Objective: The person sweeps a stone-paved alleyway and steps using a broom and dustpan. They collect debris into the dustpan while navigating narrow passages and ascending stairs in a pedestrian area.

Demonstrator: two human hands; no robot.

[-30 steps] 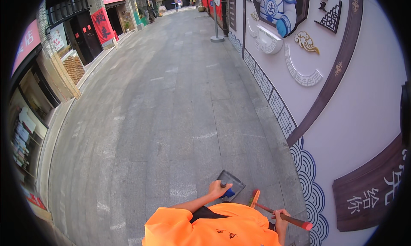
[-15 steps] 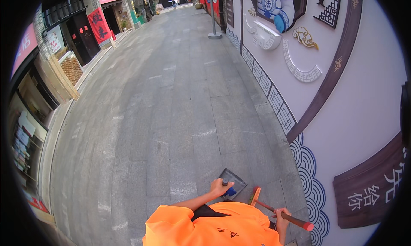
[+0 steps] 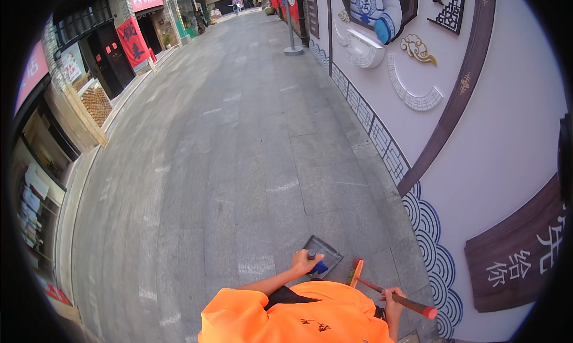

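My left hand (image 3: 305, 262) is closed round the upright handle of a dark grey dustpan (image 3: 327, 252), whose pan shows just beyond my fingers. Something blue sits on the dustpan below the grip. On the right, my right hand (image 3: 392, 296) is wrapped round the stick of a broom (image 3: 413, 305) with a red end cap. The broom's orange head with greenish bristles (image 3: 356, 273) is beside the dustpan, a short gap to its right. Whether the bristles touch the paving cannot be made out. My orange top hides what lies below.
Grey stone paving (image 3: 239, 140) runs ahead between shopfronts on the left and a decorated white wall (image 3: 513, 122) close on the right. A sign post (image 3: 291, 27) on a round base stands farther up beside the wall. A stone curb (image 3: 83, 182) edges the left side.
The view has shifted slightly, so the wall and sign post sit a little farther left. Both hands keep their holds on the dustpan and broom, with hardly any movement.
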